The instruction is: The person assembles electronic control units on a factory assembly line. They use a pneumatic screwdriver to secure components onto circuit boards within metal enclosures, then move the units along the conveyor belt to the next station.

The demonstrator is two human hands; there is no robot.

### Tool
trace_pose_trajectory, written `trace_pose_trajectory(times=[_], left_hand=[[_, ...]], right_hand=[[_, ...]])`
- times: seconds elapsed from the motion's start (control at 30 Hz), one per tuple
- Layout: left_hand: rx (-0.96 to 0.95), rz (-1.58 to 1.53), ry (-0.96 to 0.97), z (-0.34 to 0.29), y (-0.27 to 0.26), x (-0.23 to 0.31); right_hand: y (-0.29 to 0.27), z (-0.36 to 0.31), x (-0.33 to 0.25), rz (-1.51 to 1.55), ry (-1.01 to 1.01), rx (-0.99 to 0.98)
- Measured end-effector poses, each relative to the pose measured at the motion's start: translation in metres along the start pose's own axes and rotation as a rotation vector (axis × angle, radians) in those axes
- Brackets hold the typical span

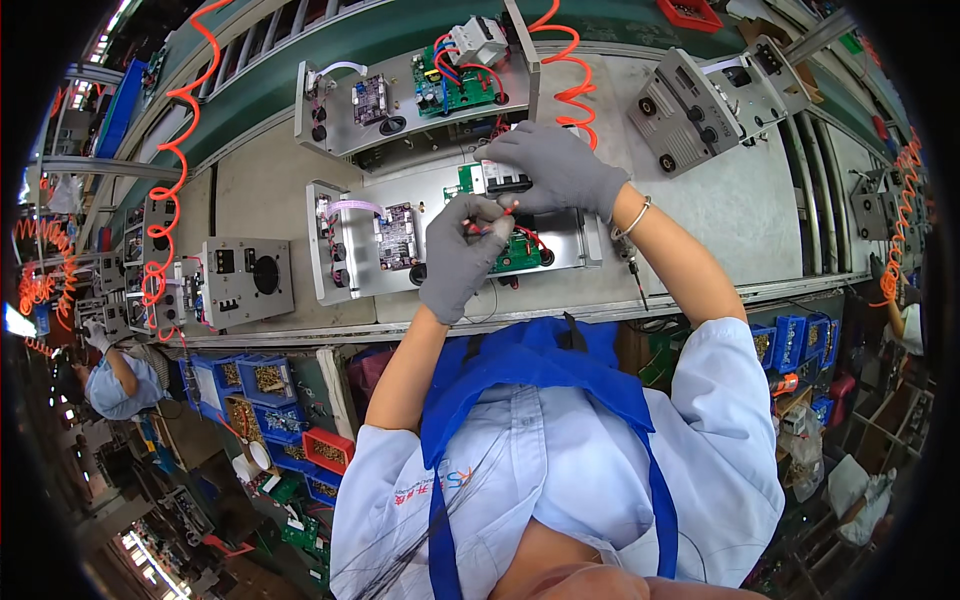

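Left hand [462,258] pinches a red wire [511,209]; right hand [558,168], at its two o'clock, lies over a breaker [508,184], its grip impossible to tell; beneath both sits an open metal chassis [362,262]; at its twelve o'clock, a similar unit [338,117].

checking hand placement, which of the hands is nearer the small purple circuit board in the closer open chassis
Left. The left hand is just right of the purple circuit board; the right hand is farther right and higher in the picture.
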State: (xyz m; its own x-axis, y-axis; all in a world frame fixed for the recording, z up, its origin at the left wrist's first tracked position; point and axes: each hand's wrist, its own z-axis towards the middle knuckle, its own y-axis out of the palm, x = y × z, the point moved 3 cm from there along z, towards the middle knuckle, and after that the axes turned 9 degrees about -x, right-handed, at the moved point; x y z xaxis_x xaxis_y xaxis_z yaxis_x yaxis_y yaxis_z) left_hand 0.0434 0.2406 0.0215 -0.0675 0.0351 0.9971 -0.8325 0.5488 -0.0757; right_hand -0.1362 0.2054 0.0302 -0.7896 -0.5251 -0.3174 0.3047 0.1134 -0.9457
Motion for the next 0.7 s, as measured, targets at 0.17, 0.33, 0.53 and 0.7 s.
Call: trace_pose_trajectory(times=[0.17,0.33,0.53,0.7], left_hand=[[-0.026,0.128,-0.037,0.005,-0.005,0.004],[0.050,0.560,0.318,0.007,0.009,0.019],[0.149,0.976,0.604,0.010,0.009,0.031],[0.277,0.811,0.622,-0.018,0.001,0.037]], right_hand=[[0.002,0.000,0.001,-0.004,0.018,-0.026],[0.003,0.001,0.001,-0.016,0.027,-0.011],[0.002,0.001,0.001,0.013,0.014,0.022],[0.004,0.006,0.000,0.001,-0.016,0.007]])
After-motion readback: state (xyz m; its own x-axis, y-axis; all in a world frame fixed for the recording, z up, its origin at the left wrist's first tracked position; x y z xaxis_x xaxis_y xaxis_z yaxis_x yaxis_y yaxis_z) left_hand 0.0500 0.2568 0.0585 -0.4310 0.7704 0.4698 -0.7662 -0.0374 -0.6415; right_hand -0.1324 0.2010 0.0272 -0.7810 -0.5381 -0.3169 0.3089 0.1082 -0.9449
